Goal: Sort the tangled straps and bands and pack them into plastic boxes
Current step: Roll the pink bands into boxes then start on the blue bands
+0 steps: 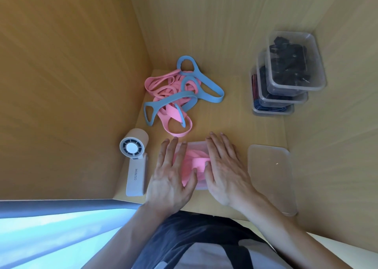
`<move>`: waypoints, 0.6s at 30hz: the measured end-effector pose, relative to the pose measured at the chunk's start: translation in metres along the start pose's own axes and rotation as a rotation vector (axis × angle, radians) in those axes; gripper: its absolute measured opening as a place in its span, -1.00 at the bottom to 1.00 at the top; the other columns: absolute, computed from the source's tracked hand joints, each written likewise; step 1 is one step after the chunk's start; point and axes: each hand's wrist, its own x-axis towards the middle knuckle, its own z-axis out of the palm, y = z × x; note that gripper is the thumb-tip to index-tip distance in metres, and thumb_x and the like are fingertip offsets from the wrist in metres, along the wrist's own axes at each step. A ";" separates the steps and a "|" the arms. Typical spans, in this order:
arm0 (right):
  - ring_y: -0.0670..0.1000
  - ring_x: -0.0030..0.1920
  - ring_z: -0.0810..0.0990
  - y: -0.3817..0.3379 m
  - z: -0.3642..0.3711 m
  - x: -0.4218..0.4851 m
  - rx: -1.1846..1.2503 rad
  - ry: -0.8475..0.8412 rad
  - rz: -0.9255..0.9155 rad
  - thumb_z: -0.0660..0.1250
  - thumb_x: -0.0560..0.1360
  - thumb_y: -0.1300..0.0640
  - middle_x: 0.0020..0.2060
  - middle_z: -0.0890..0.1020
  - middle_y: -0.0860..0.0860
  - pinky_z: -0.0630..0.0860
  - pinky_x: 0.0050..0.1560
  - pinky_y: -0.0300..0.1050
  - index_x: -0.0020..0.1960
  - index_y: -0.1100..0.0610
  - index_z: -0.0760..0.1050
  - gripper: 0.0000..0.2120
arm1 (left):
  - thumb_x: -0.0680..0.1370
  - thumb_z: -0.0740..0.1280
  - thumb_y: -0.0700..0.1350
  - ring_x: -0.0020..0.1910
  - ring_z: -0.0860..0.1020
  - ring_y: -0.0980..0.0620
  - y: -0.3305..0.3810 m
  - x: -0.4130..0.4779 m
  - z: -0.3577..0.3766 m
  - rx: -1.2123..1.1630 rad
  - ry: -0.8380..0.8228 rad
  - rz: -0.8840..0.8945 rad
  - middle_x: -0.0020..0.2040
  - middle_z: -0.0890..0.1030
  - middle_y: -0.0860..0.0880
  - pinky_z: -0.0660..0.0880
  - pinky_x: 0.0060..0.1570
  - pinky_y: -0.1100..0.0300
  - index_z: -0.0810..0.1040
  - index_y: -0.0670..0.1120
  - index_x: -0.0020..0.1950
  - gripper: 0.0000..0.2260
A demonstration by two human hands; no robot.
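1. The clear plastic box point(196, 144) in front of the person is mostly covered by both hands, so only its far edge and middle strip show. I cannot tell whether a lid is on it.
2. The pink bands point(198, 160) inside it look hazy through the plastic.
3. The stack of three clear boxes point(286, 88) at the far right holds dark items. They are too murky to name, and the lowest box shows some blue and red.
4. The clear flat piece point(270, 176) by the right wall could be a lid or a shallow box.
5. The left hand point(169, 172) lies flat on the left side of the box. Its fingers are straight and spread and grasp nothing.
6. The right hand point(223, 170) lies flat on the right side in the same way, its thumb reaching towards the pink bands.
7. A tangle of pink and blue straps point(178, 97) lies loose beyond the box, near the back left corner.
8. A small white fan point(135, 158) marked MINISO lies just left of the left hand.
9. Everything sits on a light wooden surface point(229, 121), closed in by wooden walls point(71, 74) at the left, back and right.
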 end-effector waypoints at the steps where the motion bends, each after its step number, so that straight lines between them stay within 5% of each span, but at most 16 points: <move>1: 0.03 0.63 -0.19 0.001 0.001 0.001 0.036 0.007 -0.008 -0.28 0.54 -0.11 0.65 -0.05 0.02 -0.05 0.62 0.06 0.65 0.17 -0.04 -0.28 | 0.61 0.09 0.20 0.60 0.15 -0.13 0.001 0.000 0.001 0.032 0.005 -0.008 0.57 0.30 -0.11 0.13 0.48 0.13 0.26 -0.08 0.59 -0.39; 6: 0.00 0.62 -0.12 0.006 0.001 0.002 0.137 0.027 -0.032 -0.22 0.57 -0.14 0.64 0.03 -0.02 0.00 0.61 -0.03 0.65 0.09 0.03 -0.31 | 0.60 0.09 0.20 0.56 0.24 -0.17 0.004 0.002 0.002 0.179 0.005 -0.008 0.54 0.34 -0.12 0.07 0.40 -0.05 0.26 -0.07 0.59 -0.39; 9: -0.02 0.58 -0.03 0.006 0.000 0.004 0.176 0.025 -0.010 -0.18 0.56 -0.19 0.60 0.12 -0.04 0.05 0.59 -0.10 0.63 0.08 0.07 -0.30 | 0.60 0.08 0.19 0.54 0.26 -0.19 0.003 0.002 0.004 0.225 -0.019 -0.014 0.54 0.34 -0.13 0.20 0.39 -0.17 0.26 -0.08 0.59 -0.39; 12: 0.04 0.55 0.05 0.002 0.000 0.004 0.039 0.022 0.011 -0.21 0.56 -0.18 0.57 0.15 -0.03 0.18 0.53 0.04 0.62 0.09 0.05 -0.31 | 0.59 0.10 0.18 0.47 0.34 -0.23 0.004 0.006 0.002 0.241 -0.047 0.005 0.49 0.39 -0.15 0.35 0.28 -0.23 0.32 -0.12 0.55 -0.40; 15: 0.06 0.58 0.02 0.000 -0.001 0.004 -0.027 -0.003 0.013 -0.26 0.55 -0.18 0.60 0.12 -0.01 0.07 0.56 0.06 0.63 0.10 0.01 -0.29 | 0.58 0.11 0.20 0.45 0.34 -0.20 0.002 0.007 -0.003 0.172 -0.044 0.052 0.47 0.39 -0.12 0.38 0.27 -0.14 0.33 -0.12 0.53 -0.40; 18: 0.03 0.61 -0.13 0.008 -0.003 0.004 0.029 -0.033 -0.034 -0.20 0.55 -0.26 0.64 -0.02 -0.03 -0.07 0.59 0.11 0.64 0.09 -0.06 -0.25 | 0.55 0.18 0.12 0.47 0.29 -0.05 -0.008 0.009 -0.009 -0.197 0.007 0.070 0.47 0.36 -0.03 0.22 0.42 0.17 0.36 -0.09 0.52 -0.42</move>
